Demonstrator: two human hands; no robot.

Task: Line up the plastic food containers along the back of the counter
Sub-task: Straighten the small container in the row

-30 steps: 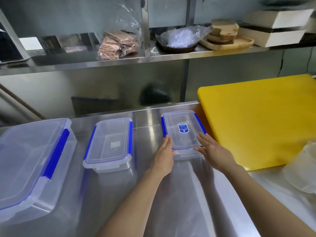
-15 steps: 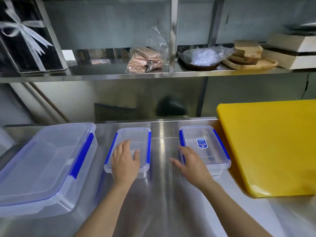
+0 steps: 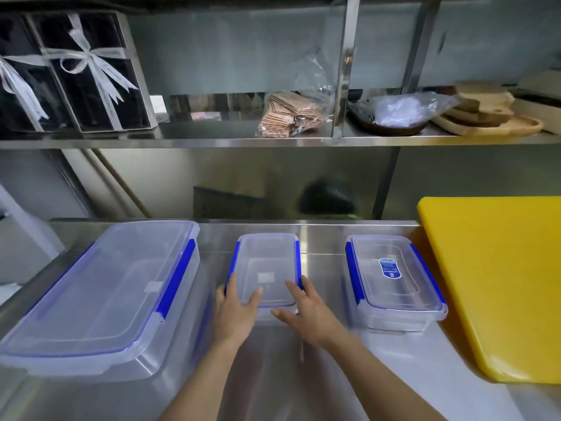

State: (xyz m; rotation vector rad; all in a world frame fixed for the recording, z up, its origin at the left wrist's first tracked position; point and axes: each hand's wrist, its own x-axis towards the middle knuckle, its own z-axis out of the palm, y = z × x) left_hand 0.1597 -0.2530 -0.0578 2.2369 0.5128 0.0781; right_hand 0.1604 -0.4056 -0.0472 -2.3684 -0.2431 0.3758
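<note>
head view: my left hand point(image 3: 235, 311) and right hand point(image 3: 306, 308) rest, fingers spread, on the near end of the middle container point(image 3: 267, 268), each pressing a front corner of its clear lid without closing around it. this small blue-clipped box sits on the steel bench point(image 3: 321, 375), its far end near the bench's back edge. well apart to its left lies the large container point(image 3: 103, 296), angled slightly, its far end reaching the same back edge. to the right, apart from my hands, stands the labelled container point(image 3: 391, 278), a blue sticker on its lid, just beside the yellow cutting board point(image 3: 498, 284) that covers the bench's right side. all three boxes have their lids on. above, a steel shelf point(image 3: 212, 141) carries black gift boxes point(image 3: 69, 77) tied with white ribbon, a plastic bag of brown paper pieces point(image 3: 291, 117), a dark dish holding clear plastic point(image 3: 394, 117) and stacked wooden boards point(image 3: 485, 113).
</note>
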